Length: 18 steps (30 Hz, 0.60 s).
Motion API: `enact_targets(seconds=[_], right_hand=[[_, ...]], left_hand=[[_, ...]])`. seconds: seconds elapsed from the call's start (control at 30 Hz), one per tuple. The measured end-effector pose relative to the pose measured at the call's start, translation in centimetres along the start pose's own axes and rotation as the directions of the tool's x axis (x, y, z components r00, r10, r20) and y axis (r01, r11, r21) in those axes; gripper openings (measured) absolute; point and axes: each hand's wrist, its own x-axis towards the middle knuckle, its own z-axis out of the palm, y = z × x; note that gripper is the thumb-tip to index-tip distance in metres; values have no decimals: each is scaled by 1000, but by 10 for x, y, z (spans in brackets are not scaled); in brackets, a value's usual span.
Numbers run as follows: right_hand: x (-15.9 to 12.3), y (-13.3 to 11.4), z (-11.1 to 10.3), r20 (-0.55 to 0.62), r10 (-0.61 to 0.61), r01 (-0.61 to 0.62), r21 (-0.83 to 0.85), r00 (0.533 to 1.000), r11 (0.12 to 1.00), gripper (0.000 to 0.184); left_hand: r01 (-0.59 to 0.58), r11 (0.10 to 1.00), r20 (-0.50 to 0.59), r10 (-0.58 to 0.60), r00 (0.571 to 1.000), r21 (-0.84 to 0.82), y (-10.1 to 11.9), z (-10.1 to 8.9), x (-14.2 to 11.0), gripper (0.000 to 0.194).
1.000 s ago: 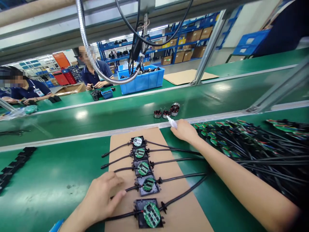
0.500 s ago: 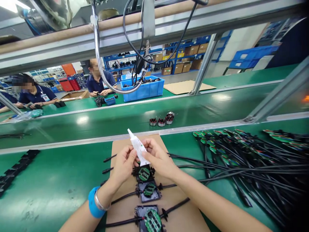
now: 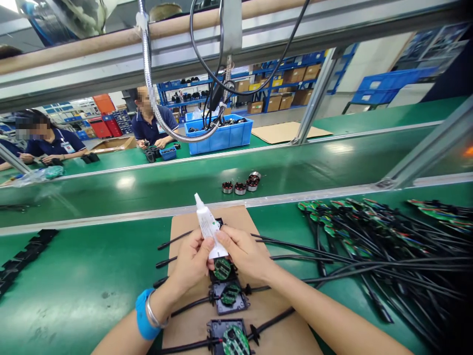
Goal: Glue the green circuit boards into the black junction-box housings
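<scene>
Both my hands hold a small white tube [image 3: 207, 224] with a pointed nozzle, upright over the middle of a brown cardboard sheet [image 3: 185, 325]. My left hand [image 3: 192, 261] pinches its lower left side; a blue band and a bracelet sit on that wrist. My right hand [image 3: 242, 254] grips the tube's base from the right. Under the hands lies a row of black housings with round green circuit boards [image 3: 230, 294] and black cables; the far ones are hidden by my hands.
A heap of black cables with green boards [image 3: 369, 236] fills the right of the green bench. Three small coils [image 3: 240, 186] sit on the conveyor belt beyond. Black parts [image 3: 22, 254] lie at the left. A blue bin [image 3: 219, 132] and two seated workers are across the line.
My right hand brought the white tube from the far edge of the cardboard to the middle. My left hand left the housings and joined it on the tube, which now stands more upright.
</scene>
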Motion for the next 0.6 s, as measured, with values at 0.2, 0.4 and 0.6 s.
enact_targets(seconds=[0.2, 0.4, 0.6], right_hand=[[-4, -1, 2, -1, -93, 92, -18, 996, 996, 40], [-5, 3, 2, -53, -112, 110, -40, 992, 993, 36], [-7, 1, 5, 15, -148, 149, -24, 989, 989, 43]], left_hand=[[19, 999, 73, -17, 997, -34, -2, 3, -4, 49], [28, 997, 98, -21, 995, -68, -5, 5, -6, 50], [14, 995, 89, -5, 996, -101, -9, 6, -8, 47]])
